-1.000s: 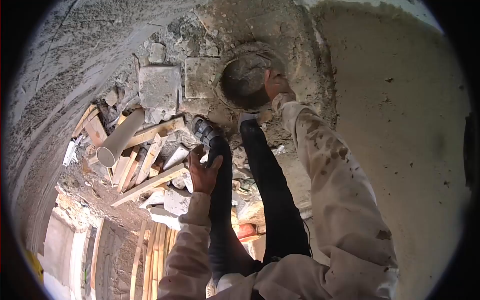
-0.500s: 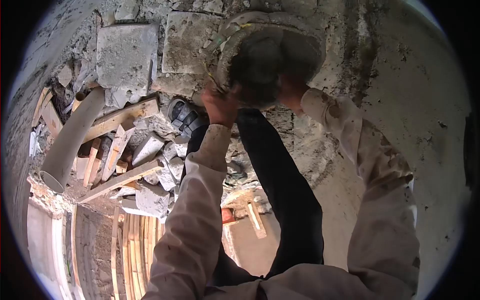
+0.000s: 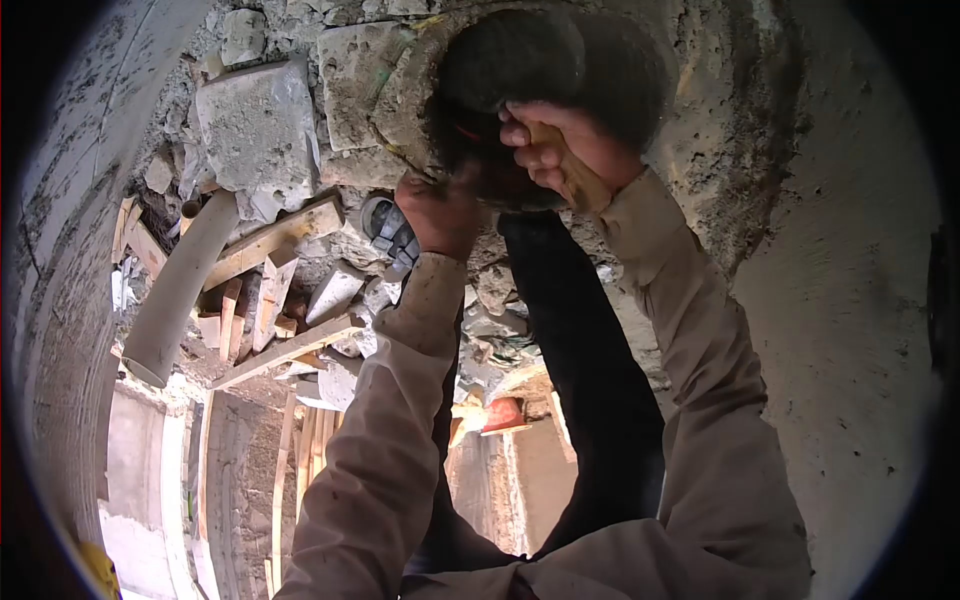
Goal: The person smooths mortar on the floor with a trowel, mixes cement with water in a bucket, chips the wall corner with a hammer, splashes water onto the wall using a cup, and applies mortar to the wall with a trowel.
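Observation:
A dark round tub (image 3: 505, 60) lies in front of me at the top of the view, its inside in deep shadow. My left hand (image 3: 440, 212) is closed at its near left edge, apparently gripping the rim; its fingertips are partly hidden in shadow. Over the near right side of the tub, my right hand (image 3: 575, 155) is curled into a fist with the fingers toward the left. What it holds, if anything, I cannot make out.
Concrete blocks (image 3: 258, 125) and rubble lie to the left. Below them are a grey pipe (image 3: 180, 290) and wooden offcuts (image 3: 275, 240). A sandalled foot (image 3: 388, 228) stands beside my left hand. A plastered wall (image 3: 850, 300) rises on the right.
My right hand has lifted out of the tub's shadow and now shows as a fist. The tub looks darker inside, where grey contents showed before. My left hand stays at the edge; the view has shifted.

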A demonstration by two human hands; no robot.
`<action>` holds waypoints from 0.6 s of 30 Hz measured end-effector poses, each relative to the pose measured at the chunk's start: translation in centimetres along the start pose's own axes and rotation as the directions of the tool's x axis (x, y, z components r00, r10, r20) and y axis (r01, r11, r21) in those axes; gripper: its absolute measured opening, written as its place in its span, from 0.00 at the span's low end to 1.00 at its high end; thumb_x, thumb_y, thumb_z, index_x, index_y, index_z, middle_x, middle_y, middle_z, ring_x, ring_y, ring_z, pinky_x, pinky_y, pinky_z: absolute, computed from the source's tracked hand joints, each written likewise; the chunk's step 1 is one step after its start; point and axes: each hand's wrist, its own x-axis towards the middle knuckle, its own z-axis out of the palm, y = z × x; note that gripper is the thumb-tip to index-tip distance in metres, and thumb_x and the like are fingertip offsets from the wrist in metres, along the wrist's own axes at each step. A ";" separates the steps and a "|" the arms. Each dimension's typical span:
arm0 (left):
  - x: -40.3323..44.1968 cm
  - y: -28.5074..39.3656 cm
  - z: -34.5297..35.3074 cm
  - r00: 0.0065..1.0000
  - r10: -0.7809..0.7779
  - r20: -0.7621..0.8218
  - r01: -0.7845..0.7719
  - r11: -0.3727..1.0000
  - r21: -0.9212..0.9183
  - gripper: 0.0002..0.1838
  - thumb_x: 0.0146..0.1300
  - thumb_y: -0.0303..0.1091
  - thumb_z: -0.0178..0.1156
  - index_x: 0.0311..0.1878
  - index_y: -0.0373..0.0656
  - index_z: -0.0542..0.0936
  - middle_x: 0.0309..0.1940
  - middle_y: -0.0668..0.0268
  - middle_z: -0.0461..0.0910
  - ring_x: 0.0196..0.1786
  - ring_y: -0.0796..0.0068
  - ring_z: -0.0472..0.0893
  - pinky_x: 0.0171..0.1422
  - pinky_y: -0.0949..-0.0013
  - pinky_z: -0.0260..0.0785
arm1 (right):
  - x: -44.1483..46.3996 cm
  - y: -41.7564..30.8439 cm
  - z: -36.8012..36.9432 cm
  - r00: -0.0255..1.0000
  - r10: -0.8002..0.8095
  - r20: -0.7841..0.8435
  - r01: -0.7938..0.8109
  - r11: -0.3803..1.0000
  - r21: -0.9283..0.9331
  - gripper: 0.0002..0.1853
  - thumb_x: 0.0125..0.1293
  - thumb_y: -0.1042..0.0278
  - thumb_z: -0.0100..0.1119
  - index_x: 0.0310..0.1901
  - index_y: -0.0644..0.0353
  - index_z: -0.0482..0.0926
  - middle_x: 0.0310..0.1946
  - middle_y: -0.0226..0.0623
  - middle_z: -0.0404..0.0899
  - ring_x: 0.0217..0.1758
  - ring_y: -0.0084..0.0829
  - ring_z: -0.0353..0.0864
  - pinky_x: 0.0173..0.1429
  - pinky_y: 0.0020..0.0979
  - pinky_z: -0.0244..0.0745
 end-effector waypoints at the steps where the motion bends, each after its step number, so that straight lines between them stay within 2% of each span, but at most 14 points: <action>1: 0.4 0.0 0.2 0.999 0.049 -0.014 -0.049 0.999 -0.010 0.13 0.54 0.22 0.68 0.44 0.33 0.81 0.39 0.62 0.85 0.39 0.74 0.82 0.46 0.67 0.75 | 1.5 -1.1 -1.1 0.987 -0.128 0.095 0.110 0.979 0.174 0.12 0.77 0.63 0.46 0.48 0.66 0.67 0.35 0.32 0.67 0.23 0.13 0.69 0.18 0.18 0.72; 3: 0.5 0.5 0.4 0.996 0.073 -0.057 -0.077 0.995 -0.069 0.13 0.54 0.21 0.67 0.44 0.33 0.81 0.39 0.63 0.85 0.40 0.75 0.82 0.46 0.68 0.75 | 0.7 -2.1 -1.4 0.960 -0.198 0.195 0.090 0.886 0.455 0.14 0.78 0.63 0.43 0.49 0.70 0.66 0.36 0.34 0.67 0.24 0.14 0.71 0.17 0.20 0.73; 6: 2.1 1.1 1.7 0.991 0.035 -0.133 -0.072 0.955 -0.286 0.13 0.54 0.19 0.66 0.45 0.33 0.82 0.38 0.65 0.84 0.39 0.78 0.80 0.46 0.70 0.74 | -6.8 -2.4 0.0 0.992 -0.110 0.061 0.104 0.991 0.087 0.10 0.73 0.62 0.52 0.43 0.61 0.69 0.29 0.28 0.70 0.21 0.14 0.67 0.22 0.19 0.69; 7: 2.4 1.1 1.9 0.993 0.040 -0.107 -0.072 0.947 -0.313 0.14 0.54 0.18 0.65 0.45 0.33 0.82 0.38 0.66 0.84 0.39 0.79 0.80 0.46 0.71 0.74 | -9.0 -3.0 0.5 0.984 -0.134 -0.115 0.098 0.956 -0.276 0.12 0.73 0.61 0.52 0.45 0.61 0.69 0.28 0.30 0.72 0.22 0.17 0.70 0.23 0.22 0.70; 8: 2.6 1.1 1.8 0.996 0.043 -0.081 -0.068 0.941 -0.333 0.14 0.53 0.18 0.65 0.46 0.33 0.82 0.37 0.66 0.84 0.39 0.79 0.80 0.45 0.72 0.74 | -11.1 -3.6 1.0 0.940 -0.212 -0.267 0.014 0.808 -0.590 0.13 0.72 0.60 0.53 0.47 0.62 0.70 0.28 0.33 0.74 0.22 0.20 0.73 0.23 0.25 0.72; 9: 2.9 1.2 1.7 0.997 0.051 -0.052 -0.066 0.934 -0.351 0.15 0.52 0.18 0.65 0.46 0.33 0.82 0.37 0.66 0.84 0.38 0.80 0.80 0.45 0.73 0.74 | -12.0 -4.0 1.1 0.866 -0.337 -0.369 -0.125 0.569 -0.813 0.15 0.72 0.60 0.53 0.49 0.63 0.70 0.28 0.35 0.75 0.23 0.23 0.76 0.24 0.28 0.74; 10: 3.1 1.8 2.1 0.995 0.101 -0.018 -0.101 0.930 -0.353 0.12 0.52 0.18 0.64 0.42 0.34 0.82 0.35 0.67 0.84 0.37 0.80 0.80 0.44 0.73 0.74 | -10.5 -4.5 -1.2 0.842 -0.508 -0.185 -0.129 0.143 -0.981 0.16 0.71 0.60 0.54 0.51 0.64 0.71 0.31 0.38 0.77 0.24 0.28 0.78 0.27 0.34 0.75; 11: 3.2 2.9 3.0 0.989 0.146 0.016 -0.131 0.925 -0.357 0.10 0.52 0.17 0.63 0.39 0.35 0.82 0.33 0.68 0.84 0.35 0.80 0.80 0.42 0.74 0.73 | -7.5 -5.3 -5.1 0.817 -0.574 0.053 -0.156 -0.310 -0.938 0.17 0.70 0.61 0.55 0.52 0.65 0.72 0.34 0.42 0.78 0.25 0.33 0.79 0.31 0.39 0.77; 12: 2.9 3.9 3.6 0.981 0.189 0.049 -0.159 0.920 -0.359 0.08 0.51 0.17 0.62 0.35 0.36 0.83 0.31 0.69 0.84 0.34 0.80 0.80 0.41 0.75 0.73 | -6.1 -5.5 -7.0 0.801 -0.521 0.294 -0.195 -0.692 -0.695 0.19 0.69 0.61 0.56 0.54 0.66 0.72 0.37 0.45 0.80 0.25 0.38 0.81 0.35 0.45 0.79; 13: 2.7 4.7 4.0 0.980 0.190 0.066 -0.159 0.931 -0.327 0.11 0.50 0.17 0.61 0.38 0.34 0.83 0.32 0.69 0.83 0.34 0.81 0.80 0.42 0.75 0.73 | -5.5 -4.8 -5.4 0.849 -0.499 0.176 -0.291 -0.719 -0.631 0.20 0.68 0.62 0.56 0.56 0.66 0.72 0.40 0.47 0.80 0.27 0.42 0.82 0.36 0.47 0.78; 15: 3.7 6.6 5.0 0.968 0.228 0.102 -0.193 0.943 -0.272 0.17 0.48 0.16 0.60 0.44 0.31 0.82 0.34 0.70 0.83 0.36 0.83 0.78 0.42 0.74 0.72 | -3.3 -4.0 -0.7 0.870 -0.490 -0.054 -0.458 -0.764 -0.454 0.23 0.65 0.65 0.57 0.59 0.67 0.71 0.44 0.51 0.81 0.30 0.49 0.83 0.40 0.52 0.77; 16: 3.7 7.8 5.1 0.979 0.161 0.128 -0.117 0.948 -0.297 0.20 0.46 0.16 0.58 0.47 0.30 0.82 0.35 0.68 0.83 0.37 0.82 0.78 0.45 0.73 0.73 | -3.9 -2.8 -0.7 0.901 -0.420 0.114 -0.322 -0.820 -0.474 0.24 0.65 0.66 0.57 0.61 0.66 0.70 0.43 0.51 0.81 0.31 0.49 0.83 0.40 0.51 0.77; 18: 2.8 9.7 5.2 0.968 0.206 0.142 -0.164 0.951 -0.263 0.07 0.49 0.17 0.60 0.33 0.36 0.79 0.27 0.70 0.81 0.30 0.83 0.77 0.36 0.76 0.69 | -6.6 0.1 -1.4 0.870 -0.267 0.414 -0.065 -0.895 -0.441 0.26 0.64 0.68 0.56 0.64 0.66 0.69 0.42 0.51 0.81 0.31 0.50 0.84 0.40 0.49 0.78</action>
